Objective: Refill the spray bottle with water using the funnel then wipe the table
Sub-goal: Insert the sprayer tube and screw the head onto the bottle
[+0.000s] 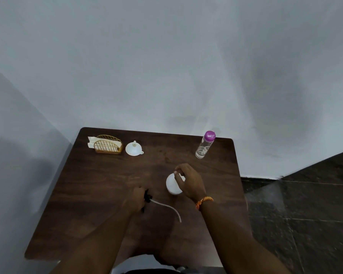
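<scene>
The bottle [173,184] is gripped at its neck by the right hand [188,181] mid-bench; the sprayer [148,198] is held in the left hand [137,198]. The funnel [134,148], spout up, lies far-left, nearer the left hand.

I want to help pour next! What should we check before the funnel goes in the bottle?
1. Sprayer top off, in left hand: ok.
2. White spray bottle upright, steadied by right hand: ok.
3. Bottle mouth clear: cannot tell, fingers cover it.
4. Funnel in place: not ok, upside down beside the napkin holder.
5. Water bottle opened: not ok, purple cap on.
</scene>
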`<state>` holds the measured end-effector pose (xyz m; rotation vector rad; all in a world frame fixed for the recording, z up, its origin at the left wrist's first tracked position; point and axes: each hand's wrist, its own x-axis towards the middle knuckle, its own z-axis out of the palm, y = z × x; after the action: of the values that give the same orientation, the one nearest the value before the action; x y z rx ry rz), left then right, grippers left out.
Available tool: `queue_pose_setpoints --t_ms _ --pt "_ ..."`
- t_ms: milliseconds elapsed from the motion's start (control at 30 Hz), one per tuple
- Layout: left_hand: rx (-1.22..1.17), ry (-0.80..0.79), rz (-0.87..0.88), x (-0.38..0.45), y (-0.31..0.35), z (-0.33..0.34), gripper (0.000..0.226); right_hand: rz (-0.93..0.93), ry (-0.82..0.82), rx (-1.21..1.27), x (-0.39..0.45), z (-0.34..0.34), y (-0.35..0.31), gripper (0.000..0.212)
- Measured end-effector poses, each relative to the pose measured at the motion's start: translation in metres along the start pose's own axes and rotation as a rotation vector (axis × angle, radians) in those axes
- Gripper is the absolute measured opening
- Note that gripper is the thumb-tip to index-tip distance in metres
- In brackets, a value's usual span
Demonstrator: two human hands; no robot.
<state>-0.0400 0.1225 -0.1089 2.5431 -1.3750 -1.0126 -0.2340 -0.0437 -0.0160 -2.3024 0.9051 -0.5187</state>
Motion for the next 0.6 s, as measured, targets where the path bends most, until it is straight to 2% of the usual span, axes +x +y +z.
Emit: queue_pose_setpoints --t_ms 133,233,333,433,500,600 --pt "-0.007 0.021 -0.044 -0.012 -0.001 -0.003 0.054 -0.007 0.079 0.053 -0.009 -0.003 -0.008 0.004" --pt "0.019 0.023 0.017 -0.018 -0.007 -0.011 0.064 -0.107 0.079 0.011 -0.009 -0.005 -0.020 0.006" --pt "0.029 0.066 0.041 -0.024 -0.006 -0.037 0.059 -0.258 -0.040 -0.073 -0.006 0.000 -0.036 0.009" --pt "-0.124 0.036 0.058 -0.033 0.010 -0.090 0.041 -0.340 -0.231 -0.188 0.004 0.010 -0.049 0.011" --pt "-0.212 0.094 0.083 -0.038 0.022 -0.128 0.028 -0.257 -0.371 -0.182 0.012 0.017 -0.059 0.021" --pt "-0.311 0.235 0.141 -0.046 0.037 -0.174 0.028 -0.107 -0.445 -0.130 0.024 0.028 -0.062 0.046"
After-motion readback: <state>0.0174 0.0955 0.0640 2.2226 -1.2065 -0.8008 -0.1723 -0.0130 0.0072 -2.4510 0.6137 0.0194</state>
